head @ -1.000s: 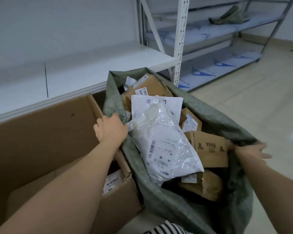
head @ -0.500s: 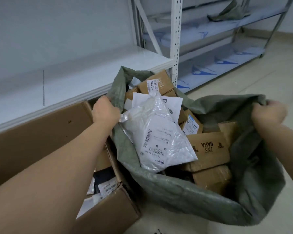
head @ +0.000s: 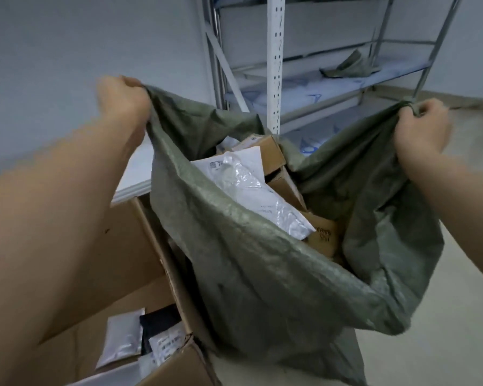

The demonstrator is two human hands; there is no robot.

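A large green woven sack [head: 262,274] stands open in front of me, its mouth stretched wide. My left hand [head: 122,100] grips the sack's rim at the upper left. My right hand [head: 421,129] grips the rim at the upper right, fingers curled round bunched fabric. Inside lie a white plastic mailer [head: 251,188] with labels and several brown cardboard parcels [head: 273,150], partly hidden by the sack's near wall.
A big open cardboard box [head: 140,246] stands to the left, against the sack, with white and dark mailers [head: 123,338] in its bottom. Behind are a low white shelf [head: 134,176] and metal racking [head: 275,65] holding a folded green sack [head: 349,66]. Pale floor lies to the right.
Both hands have pulled the sack's rim upward and apart, lifting its walls. The near wall now hides more of the parcels. My view has tilted up.
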